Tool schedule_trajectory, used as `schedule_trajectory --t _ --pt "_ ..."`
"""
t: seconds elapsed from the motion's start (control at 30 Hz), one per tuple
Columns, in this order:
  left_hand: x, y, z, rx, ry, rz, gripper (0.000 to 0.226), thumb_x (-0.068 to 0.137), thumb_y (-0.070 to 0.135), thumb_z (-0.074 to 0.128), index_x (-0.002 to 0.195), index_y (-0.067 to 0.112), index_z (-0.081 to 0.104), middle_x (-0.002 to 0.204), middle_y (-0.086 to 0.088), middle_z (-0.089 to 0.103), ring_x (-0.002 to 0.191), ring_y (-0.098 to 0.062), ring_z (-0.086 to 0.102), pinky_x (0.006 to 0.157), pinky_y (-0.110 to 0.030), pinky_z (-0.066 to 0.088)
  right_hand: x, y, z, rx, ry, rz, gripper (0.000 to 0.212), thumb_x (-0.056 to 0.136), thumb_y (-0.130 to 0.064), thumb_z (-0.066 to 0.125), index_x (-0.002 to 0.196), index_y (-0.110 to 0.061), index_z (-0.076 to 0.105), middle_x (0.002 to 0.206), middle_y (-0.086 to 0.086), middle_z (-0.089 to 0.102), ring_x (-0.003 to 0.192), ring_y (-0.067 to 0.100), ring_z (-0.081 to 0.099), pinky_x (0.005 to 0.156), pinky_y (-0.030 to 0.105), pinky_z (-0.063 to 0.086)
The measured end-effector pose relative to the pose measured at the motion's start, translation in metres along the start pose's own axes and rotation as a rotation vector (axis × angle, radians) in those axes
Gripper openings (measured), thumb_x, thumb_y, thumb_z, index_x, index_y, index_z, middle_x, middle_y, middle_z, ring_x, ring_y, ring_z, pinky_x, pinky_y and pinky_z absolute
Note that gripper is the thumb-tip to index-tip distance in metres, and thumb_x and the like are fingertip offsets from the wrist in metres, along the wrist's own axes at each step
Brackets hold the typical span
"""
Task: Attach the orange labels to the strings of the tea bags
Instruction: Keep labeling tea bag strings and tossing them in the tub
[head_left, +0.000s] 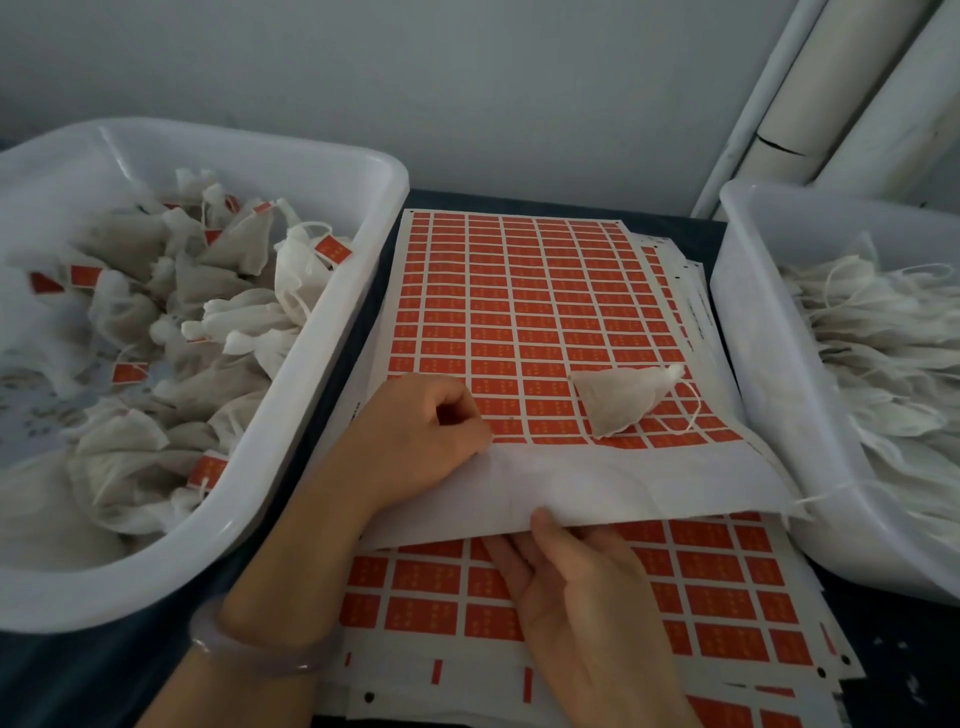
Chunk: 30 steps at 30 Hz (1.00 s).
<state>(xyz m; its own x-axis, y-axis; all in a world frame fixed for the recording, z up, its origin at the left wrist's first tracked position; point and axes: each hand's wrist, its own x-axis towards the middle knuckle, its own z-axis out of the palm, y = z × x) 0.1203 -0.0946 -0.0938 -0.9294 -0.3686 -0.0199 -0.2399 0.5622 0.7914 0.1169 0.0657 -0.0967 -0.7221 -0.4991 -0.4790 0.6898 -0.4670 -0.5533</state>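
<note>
The white plastic tub (337, 312) on the left keeps finished bags apart. The left hand (426, 436) curls at the fold of the white sheet of orange labels (519, 312), perhaps lifting one; whether it pinches I cannot tell. The right hand (582, 582) grips the sheet's bent margin, steadying it. The white mesh pyramid tea bag (618, 400) lies on the sheet, string loose, within reach

The scene is being lit dimly by soft, cool light. A faint sheen is being caught on the rim of the white plastic tub (322, 353). A soft shadow is being cast beneath the lifted white sheet of orange labels (571, 478). Edges are being bowed by wide-angle distortion, and corners are being rendered soft.
</note>
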Motion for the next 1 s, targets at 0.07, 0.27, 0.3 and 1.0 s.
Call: schedule_trajectory --t 0.07,0.27,0.3,1.0 --pt "0.0 0.0 -0.002 -0.049 0.026 -0.019 0.013 0.085 0.027 0.061 0.072 0.027 0.059 0.074 0.03 0.061 0.073 0.012 0.058 0.064 -0.016 0.041 -0.004 -0.002 -0.002 0.005 0.012 0.044 0.027 0.094 0.003 0.041 0.11 -0.005 0.062 0.097 0.017 0.073 0.086 0.027 0.072 0.069 0.035 0.06" --pt "0.001 -0.001 -0.004 -0.058 0.026 -0.045 0.017 0.093 0.03 0.048 0.081 0.023 0.058 0.079 0.02 0.065 0.071 0.003 0.063 0.063 -0.016 0.045 -0.031 -0.017 -0.007 -0.362 -0.238 0.3 0.043 0.063 -0.016 0.065 0.101 0.002 0.063 0.091 0.021 0.072 0.082 0.032 0.072 0.06 0.034 0.059" --pt "0.0 -0.001 -0.004 -0.058 0.025 -0.045 0.017 0.094 0.03 0.046 0.083 0.022 0.057 0.08 0.019 0.065 0.072 0.003 0.063 0.061 -0.014 0.046 -0.034 -0.021 -0.005 -0.434 -0.291 0.299 0.042 0.062 -0.019 0.064 0.1 0.0 0.064 0.091 0.018 0.073 0.083 0.03 0.072 0.062 0.031 0.059" --pt "0.002 0.012 -0.008 -0.464 -0.007 0.507 0.01 0.088 0.023 0.053 0.088 0.017 0.06 0.083 -0.013 0.057 0.079 -0.03 0.055 0.075 -0.036 0.051 0.055 -0.084 0.022 -0.697 -0.432 0.195 0.027 0.068 -0.028 0.072 0.089 -0.011 0.076 0.079 0.01 0.072 0.067 0.018 0.07 0.048 0.024 0.051"
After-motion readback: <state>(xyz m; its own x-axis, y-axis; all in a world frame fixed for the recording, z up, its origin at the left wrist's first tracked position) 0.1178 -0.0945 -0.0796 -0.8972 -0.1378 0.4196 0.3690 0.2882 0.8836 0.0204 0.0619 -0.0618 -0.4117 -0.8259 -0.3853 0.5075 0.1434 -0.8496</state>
